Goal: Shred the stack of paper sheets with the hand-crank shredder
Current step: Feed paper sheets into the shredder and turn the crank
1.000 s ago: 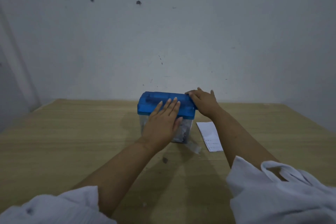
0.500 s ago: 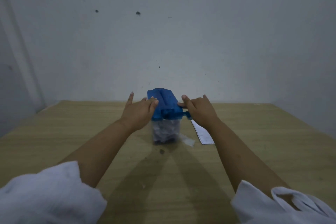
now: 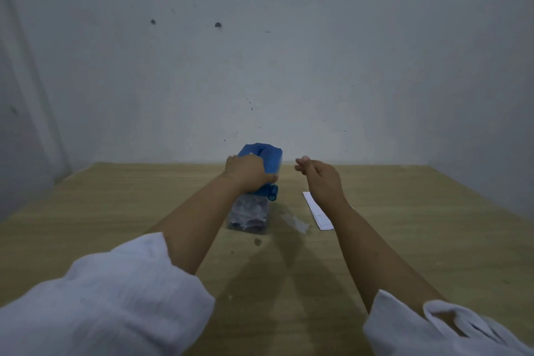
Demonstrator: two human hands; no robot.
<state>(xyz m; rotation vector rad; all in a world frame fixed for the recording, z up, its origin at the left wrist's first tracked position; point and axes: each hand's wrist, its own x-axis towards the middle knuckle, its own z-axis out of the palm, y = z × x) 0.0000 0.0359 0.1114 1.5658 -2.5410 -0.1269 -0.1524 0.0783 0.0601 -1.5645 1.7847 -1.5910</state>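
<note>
Right hand (image 3: 320,179) has left the crank (image 3: 273,193), fingers loosely curled, empty; left hand (image 3: 248,172) grips the shredder (image 3: 271,157); sheets (image 3: 318,211) await feeding

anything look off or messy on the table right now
A stray pale scrap lies on the table just right of the shredder's base, and a dark fleck sits in front of it: loose bits outside the bin. The shredder itself stands upright.
</note>
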